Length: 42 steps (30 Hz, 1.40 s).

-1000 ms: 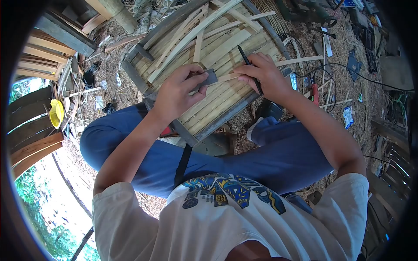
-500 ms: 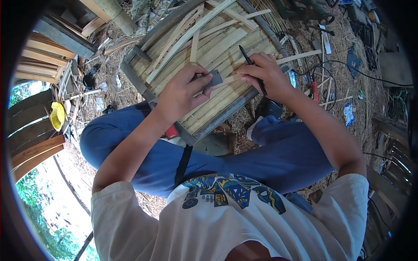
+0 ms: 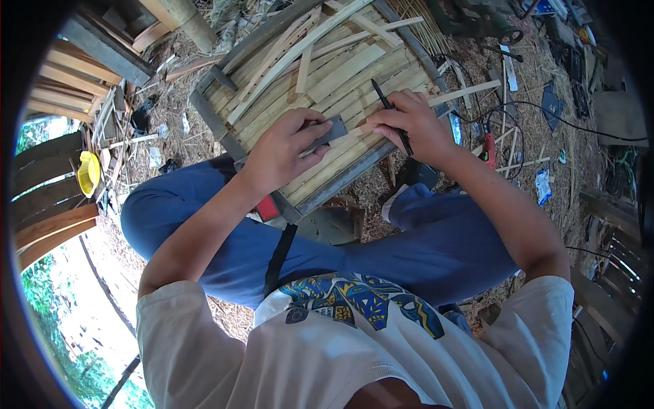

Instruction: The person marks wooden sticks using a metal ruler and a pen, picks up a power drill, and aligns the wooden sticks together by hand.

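Note:
My left hand (image 3: 287,146) pinches a small dark grey rectangular plate (image 3: 333,133) between thumb and fingers. Its right edge sits at the end of a thin pale wooden strip (image 3: 470,91); whether they touch is hard to tell. With its fingertips my right hand (image 3: 419,127) grips the strip close to that end. A slim black pen or pencil (image 3: 379,92) is also tucked in my right hand, slanting up past the fingers. Both hands are over a slatted wooden table (image 3: 402,75), and the strip runs out beyond its right edge.
Curved and straight wooden strips (image 3: 300,53) lie on the table's far half. A red-handled tool (image 3: 490,148) and a black cable (image 3: 545,105) are on the shaving-strewn ground at right. A yellow object (image 3: 88,174) hangs at left. A red box (image 3: 267,208) is near my knee.
Both hands sit slightly lower in view, still on the plate, strip and pen. The fingers of my right hand have shifted a little on the strip.

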Available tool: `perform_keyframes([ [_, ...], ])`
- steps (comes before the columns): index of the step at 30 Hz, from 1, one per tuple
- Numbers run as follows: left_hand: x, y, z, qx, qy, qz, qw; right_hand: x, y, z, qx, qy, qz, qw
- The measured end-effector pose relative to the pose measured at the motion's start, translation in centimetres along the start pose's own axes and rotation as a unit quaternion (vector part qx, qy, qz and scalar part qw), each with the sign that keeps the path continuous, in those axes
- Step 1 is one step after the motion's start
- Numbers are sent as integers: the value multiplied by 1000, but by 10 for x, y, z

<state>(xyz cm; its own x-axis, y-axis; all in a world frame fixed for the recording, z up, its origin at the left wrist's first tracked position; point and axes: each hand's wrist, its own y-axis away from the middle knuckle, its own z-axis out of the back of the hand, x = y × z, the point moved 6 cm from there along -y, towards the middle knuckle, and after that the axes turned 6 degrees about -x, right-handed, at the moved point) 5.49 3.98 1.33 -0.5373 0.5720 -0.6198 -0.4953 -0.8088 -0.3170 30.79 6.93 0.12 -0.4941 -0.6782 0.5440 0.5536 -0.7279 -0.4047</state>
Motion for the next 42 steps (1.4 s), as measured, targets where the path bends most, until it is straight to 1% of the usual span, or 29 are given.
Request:
perform_keyframes([
  [2,4,4,2,-2,-6,6,1000,3,-2,0,1,7,-17,1000],
  [5,3,5,8,-12,-25,-17,999,0,-3,-3,-13,8,-21,1000],
  [8,3,6,9,-17,-36,-23,999,2,-5,-5,-13,24,-2,1000],
  [20,7,6,11,-1,8,-30,1000,0,-4,-4,-1,25,-2,1000],
  [42,11,7,16,32,31,-49,998,6,-7,-2,12,11,7,1000],
])
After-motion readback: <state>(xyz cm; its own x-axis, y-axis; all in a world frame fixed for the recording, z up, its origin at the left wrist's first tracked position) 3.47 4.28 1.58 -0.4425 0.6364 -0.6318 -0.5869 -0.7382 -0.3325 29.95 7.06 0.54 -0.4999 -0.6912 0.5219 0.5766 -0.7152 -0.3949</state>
